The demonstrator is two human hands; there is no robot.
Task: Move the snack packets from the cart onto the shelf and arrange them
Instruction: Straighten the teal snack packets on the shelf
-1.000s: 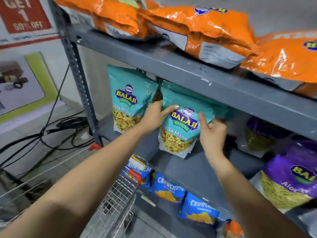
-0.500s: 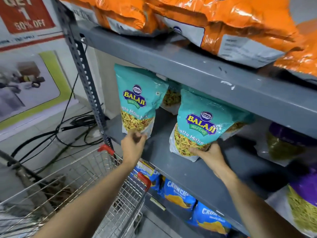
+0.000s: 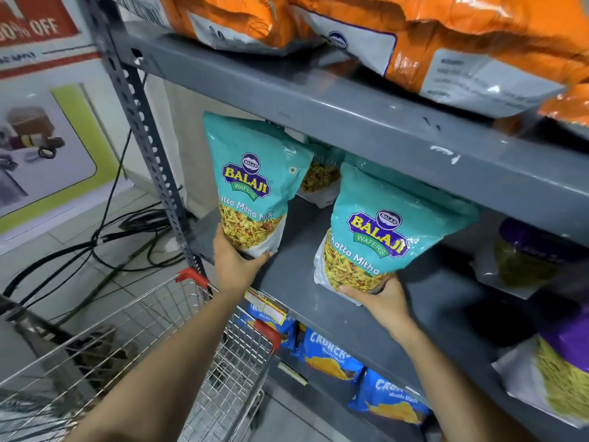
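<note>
Two teal Balaji snack packets stand upright on the grey middle shelf (image 3: 306, 282). My left hand (image 3: 236, 263) grips the bottom of the left teal packet (image 3: 251, 186) at the shelf's left end. My right hand (image 3: 382, 298) holds the bottom of the right teal packet (image 3: 376, 237), near the shelf's front edge. A third teal packet (image 3: 322, 180) shows partly behind and between them. The wire cart (image 3: 134, 346) with red corner caps sits below my left arm; its inside looks dark and I cannot tell what it holds.
Orange packets (image 3: 430, 36) lie on the top shelf. Purple packets (image 3: 561, 355) stand on the middle shelf to the right. Blue Crunchex packets (image 3: 331, 358) fill the lower shelf. A perforated grey upright (image 3: 143, 135) frames the left side, with black cables (image 3: 121, 231) on the tiled floor.
Both hands dropped from the packets' upper fronts to their bottoms. The left hand now holds the left packet's base, the right hand the right packet's base. The view came closer.
</note>
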